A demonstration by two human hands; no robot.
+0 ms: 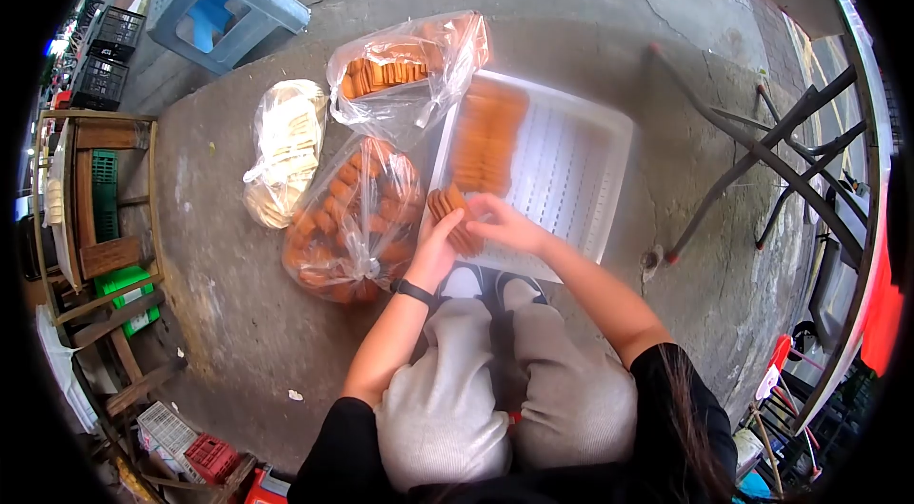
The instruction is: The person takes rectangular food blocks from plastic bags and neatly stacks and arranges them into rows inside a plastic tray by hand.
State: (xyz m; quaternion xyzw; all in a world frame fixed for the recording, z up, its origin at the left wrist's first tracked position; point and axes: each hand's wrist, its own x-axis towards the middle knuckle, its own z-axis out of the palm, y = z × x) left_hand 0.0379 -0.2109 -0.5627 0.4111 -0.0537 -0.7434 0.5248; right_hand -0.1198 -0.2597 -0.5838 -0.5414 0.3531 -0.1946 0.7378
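Note:
Between my two hands is a small stack of orange-brown flat pieces. My left hand (440,239) is closed around its left side, and the fingers of my right hand (505,222) touch its right side. Both hands are over the near left corner of a white plastic tray (571,171). Rows of the same orange pieces (487,138) lie along the tray's left side. Left of the tray sits a clear bag of orange pieces (357,218). Behind it, another open clear bag (409,61) holds more orange slices.
A bag of pale slices (288,147) lies farther left. A blue plastic stool (228,0) stands at the back left. Dark metal table legs (762,152) are on the right. A wooden frame (114,199) stands at the left edge.

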